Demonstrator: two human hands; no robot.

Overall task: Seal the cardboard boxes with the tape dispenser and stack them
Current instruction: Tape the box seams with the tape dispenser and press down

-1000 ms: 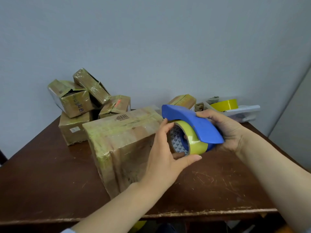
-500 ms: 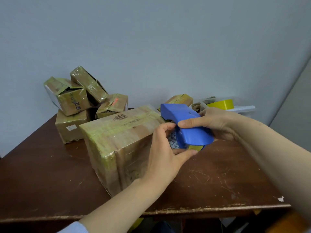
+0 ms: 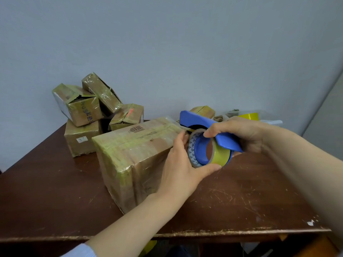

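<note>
Now my right hand (image 3: pixel 241 134) grips the tape dispenser (image 3: pixel 194 119), my left hand (image 3: pixel 182 169) pinches its roll (image 3: pixel 220 157); I'd free the tape end before touching the box (image 3: pixel 133 156).

The dark wooden table (image 3: pixel 241 197) is scratched, and its front edge is worn pale. A large taped box (image 3: pixel 133 156) sits near its middle. At 10 o'clock a smaller box (image 3: pixel 81 140) stands on the top, carrying others. At 1 o'clock lies a small box (image 3: pixel 203 112), with a clear tray (image 3: pixel 273 122) near it at 2 o'clock.
</note>
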